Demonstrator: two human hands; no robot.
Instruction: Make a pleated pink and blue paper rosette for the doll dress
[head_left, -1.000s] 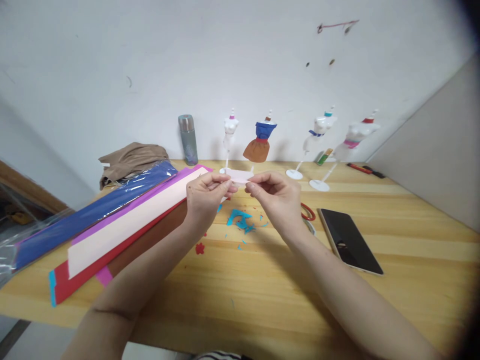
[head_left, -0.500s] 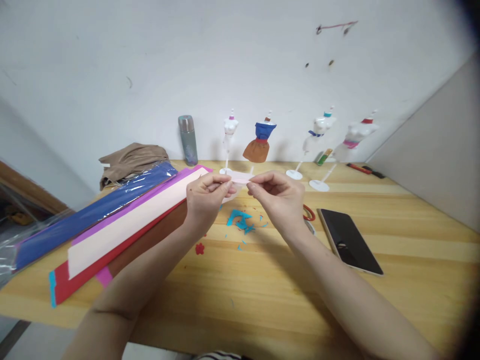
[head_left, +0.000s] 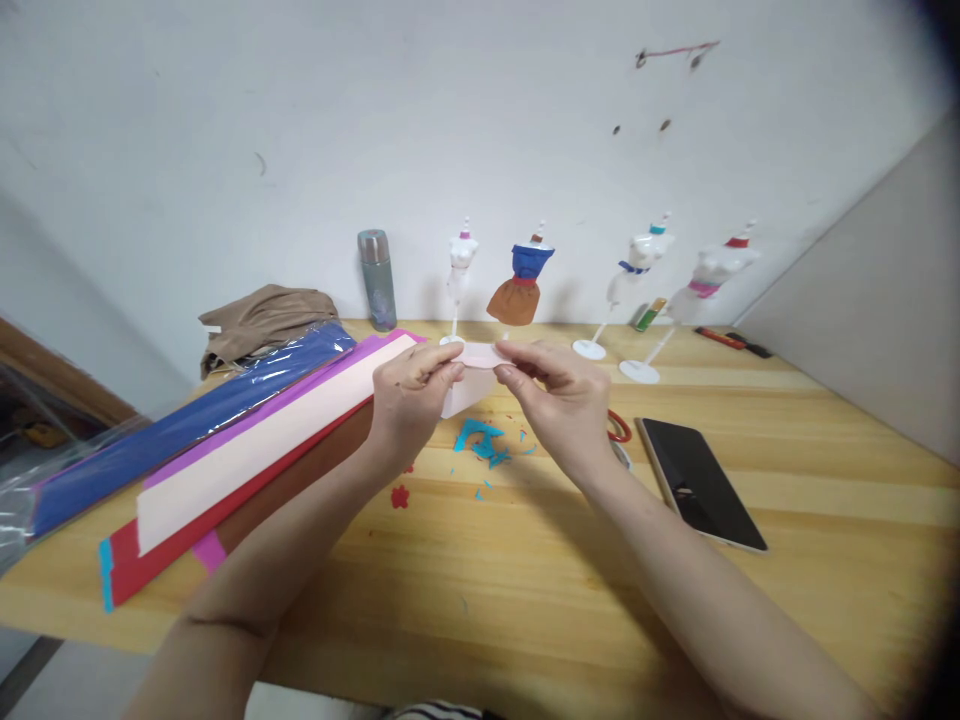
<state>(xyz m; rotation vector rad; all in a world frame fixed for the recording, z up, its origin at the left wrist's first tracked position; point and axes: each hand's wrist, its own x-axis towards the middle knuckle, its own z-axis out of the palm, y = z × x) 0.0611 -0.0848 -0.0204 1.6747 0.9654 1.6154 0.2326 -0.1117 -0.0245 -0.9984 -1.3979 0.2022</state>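
Note:
Both hands are raised over the middle of the wooden table [head_left: 525,590]. My left hand [head_left: 409,400] and my right hand [head_left: 559,395] each pinch one end of a small pale pink paper piece [head_left: 474,362], fingertips close together. The paper hangs partly folded below my fingers. Under the hands lie blue paper scraps [head_left: 480,442] and a small red paper flower [head_left: 400,496].
Long sheets of blue, purple, pink and red crepe paper [head_left: 225,450] lie at left. A dark phone [head_left: 697,480] lies at right beside red scissors [head_left: 616,425]. Several small white mannequins [head_left: 521,285], a grey flask [head_left: 376,278] and brown cloth [head_left: 259,318] stand by the wall.
My fingertips have drawn closer together on the pink paper and a fold of it now hangs lower below my left hand. Arms stay in place.

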